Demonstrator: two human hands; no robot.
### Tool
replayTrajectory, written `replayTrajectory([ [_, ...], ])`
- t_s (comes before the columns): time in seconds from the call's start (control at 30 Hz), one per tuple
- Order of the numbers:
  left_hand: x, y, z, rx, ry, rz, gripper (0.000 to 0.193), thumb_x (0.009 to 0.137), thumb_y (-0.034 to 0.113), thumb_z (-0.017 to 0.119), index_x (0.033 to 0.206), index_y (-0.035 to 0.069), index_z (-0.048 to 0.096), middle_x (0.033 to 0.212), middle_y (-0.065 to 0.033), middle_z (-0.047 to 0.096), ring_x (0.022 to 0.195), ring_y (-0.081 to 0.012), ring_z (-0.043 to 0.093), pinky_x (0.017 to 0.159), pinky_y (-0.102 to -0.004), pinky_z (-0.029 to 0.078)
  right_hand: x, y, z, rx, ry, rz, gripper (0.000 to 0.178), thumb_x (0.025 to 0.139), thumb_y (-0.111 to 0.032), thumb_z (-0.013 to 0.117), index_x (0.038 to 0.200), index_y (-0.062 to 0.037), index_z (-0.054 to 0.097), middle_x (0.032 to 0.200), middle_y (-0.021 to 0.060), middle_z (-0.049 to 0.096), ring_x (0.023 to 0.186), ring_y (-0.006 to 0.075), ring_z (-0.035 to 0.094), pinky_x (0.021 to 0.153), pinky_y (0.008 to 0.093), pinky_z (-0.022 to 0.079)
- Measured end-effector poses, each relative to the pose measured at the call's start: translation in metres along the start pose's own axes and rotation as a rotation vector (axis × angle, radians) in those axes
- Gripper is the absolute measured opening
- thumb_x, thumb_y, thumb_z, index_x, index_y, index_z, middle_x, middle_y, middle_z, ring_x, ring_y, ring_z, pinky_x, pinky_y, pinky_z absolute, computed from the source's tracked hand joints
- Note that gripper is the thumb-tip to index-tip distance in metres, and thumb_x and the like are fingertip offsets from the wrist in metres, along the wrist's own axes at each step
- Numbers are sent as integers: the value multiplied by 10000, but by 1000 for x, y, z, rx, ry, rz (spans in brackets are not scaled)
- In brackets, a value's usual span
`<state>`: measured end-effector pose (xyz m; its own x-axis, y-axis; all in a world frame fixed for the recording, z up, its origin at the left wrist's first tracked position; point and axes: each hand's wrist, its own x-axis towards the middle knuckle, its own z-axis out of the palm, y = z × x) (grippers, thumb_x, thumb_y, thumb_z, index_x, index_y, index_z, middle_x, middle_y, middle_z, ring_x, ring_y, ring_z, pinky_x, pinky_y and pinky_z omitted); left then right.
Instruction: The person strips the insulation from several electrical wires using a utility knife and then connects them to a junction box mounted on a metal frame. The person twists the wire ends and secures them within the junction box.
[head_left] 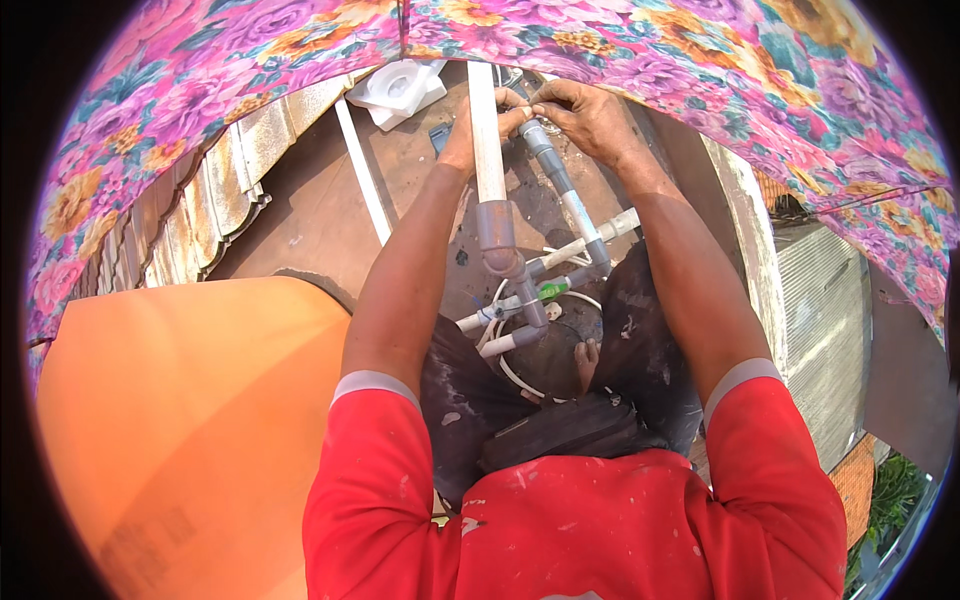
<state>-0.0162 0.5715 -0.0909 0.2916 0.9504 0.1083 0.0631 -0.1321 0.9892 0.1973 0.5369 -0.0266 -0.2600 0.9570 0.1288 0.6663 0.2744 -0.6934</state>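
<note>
My left hand [510,120] reaches behind a tall white pipe [486,150], which hides part of it. Its fingertips are pinched together just above the open end of a grey and white pipe [553,160]. My right hand [592,118] meets it there, thumb and fingers closed too. Whatever sits between the fingertips is too small to make out. Lower down, the white pipe enters a grey fitting [495,222] and elbow. Both pipes run down to a cluster of joined pipes with a green-handled valve [552,289] between my knees.
A floral umbrella [270,60] arches overhead. To my left bulges a large orange tank [200,400], with rusty roof sheets [200,210] beyond. White foam packaging [400,92] lies ahead. A thin white cable [515,375] loops near my foot. Grey corrugated roofing [822,320] is at right.
</note>
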Motion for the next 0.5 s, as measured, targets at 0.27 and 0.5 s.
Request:
replayTrajectory([
  [0.27, -6, 11, -5, -59, -131, 43, 481, 926, -8, 634, 1403, -6, 574, 1231, -116, 650, 816, -111, 622, 646, -238, 467, 0, -3, 5, -146, 154, 125, 319, 1019, -375, 687, 1158, -109, 793, 1043, 151, 804, 985, 319, 770, 903, 425, 577],
  [0.5, -19, 24, -5, -506, -245, -93, 1022, 971, -30, 620, 1723, 79, -63, 1739, -254, 238, 1061, -260, 731, 715, -266, 570, 10, 37, 13, -163, 398, 41, 351, 976, -328, 694, 1107, -18, 792, 1007, 169, 803, 945, 293, 763, 869, 403, 576],
])
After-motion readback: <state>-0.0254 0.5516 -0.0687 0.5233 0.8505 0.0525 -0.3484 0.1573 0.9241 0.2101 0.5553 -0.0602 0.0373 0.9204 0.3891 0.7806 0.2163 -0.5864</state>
